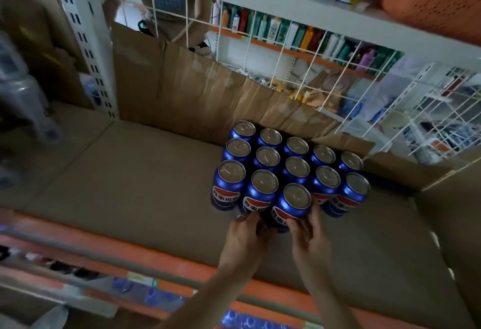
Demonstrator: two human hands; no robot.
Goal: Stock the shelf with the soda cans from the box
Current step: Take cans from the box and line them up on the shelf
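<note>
We have both hands on one can: our left hand curls round its left flank and our right hand presses its right flank, fingers bent against the blue wall, so the front can is pinched between the two rather than gripped by either alone. It stands at the front of the cluster of soda cans, touching or all but touching its neighbours behind, on the cardboard-lined shelf towards the right side. The risk, as we judge it, lies in that closeness: a push too far back or slightly off-line could nudge the cans behind and start them tipping into one another, and a can pinched low on its sides may rock if one hand lets go before the other. The cardboard liner could also let a base catch (we cannot tell how flat it lies under the cans). The can stands upright, long axis vertical, silver top and pull tab facing up at us, its red-and-blue label turned to the front edge of the shelf. The box itself is not in view from here.
</note>
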